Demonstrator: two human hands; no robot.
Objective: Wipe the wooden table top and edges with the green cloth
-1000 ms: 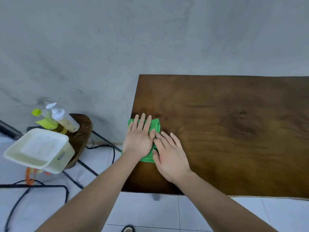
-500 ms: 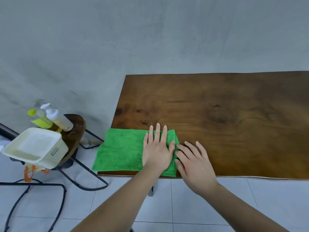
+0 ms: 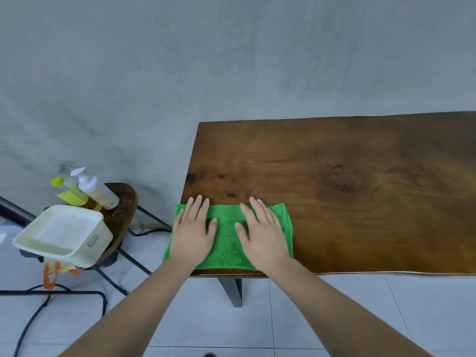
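Observation:
The green cloth point(image 3: 226, 238) lies spread flat on the near left corner of the dark wooden table point(image 3: 347, 191). Its left edge hangs slightly over the table's left side. My left hand point(image 3: 192, 234) presses flat on the cloth's left part, fingers together and pointing away from me. My right hand point(image 3: 265, 235) lies flat on the cloth's right part, palm down. A strip of cloth shows between the two hands. Neither hand grips the cloth; both rest on top of it.
A small round wooden stool point(image 3: 121, 215) stands left of the table with two bottles point(image 3: 90, 191) and a cream plastic tub point(image 3: 64, 233) on it. Black cables point(image 3: 31, 320) run over the tiled floor. A grey wall stands behind the table. A dark table leg point(image 3: 231, 292) shows below the near edge.
The cloth went from a small folded pad to a wide spread sheet. My hands have moved apart, the left one to the cloth's left end, the right one onto the cloth.

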